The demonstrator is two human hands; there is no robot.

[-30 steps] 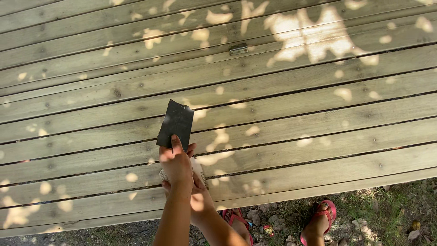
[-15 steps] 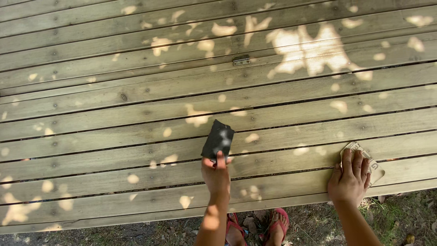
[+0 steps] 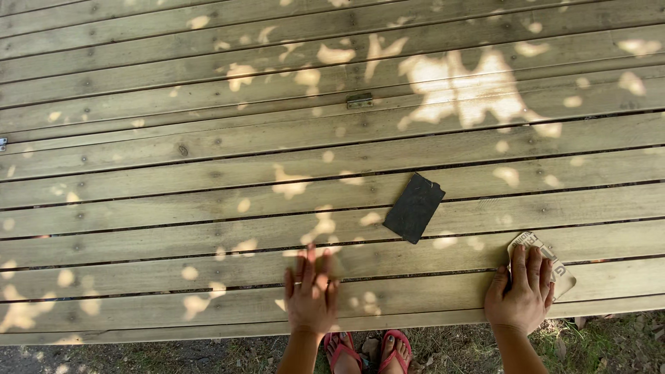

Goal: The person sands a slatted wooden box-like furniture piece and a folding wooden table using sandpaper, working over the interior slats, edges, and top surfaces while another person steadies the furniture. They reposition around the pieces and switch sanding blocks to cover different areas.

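I had both hands flat on the slatted wooden counter (image 3: 208,173), fingers spread, gripping nothing. My right hand (image 3: 521,294) pressed a pale, printed-backed sheet of sandpaper (image 3: 557,266) onto a plank near the front edge, so I judged sanding was the step in hand. My left hand (image 3: 312,291) lay bare on the boards. A dark rectangular sheet (image 3: 414,208) rested apart, between them and farther in.

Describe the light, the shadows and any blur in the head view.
Head view: dappled sun through leaves throws bright patches across the shaded wooden deck, the largest washed out near the top right; spots fall on the left hand, slightly blurred; the right hand on the sandpaper sheet and the dark sanding pad lie sharp in even shade.
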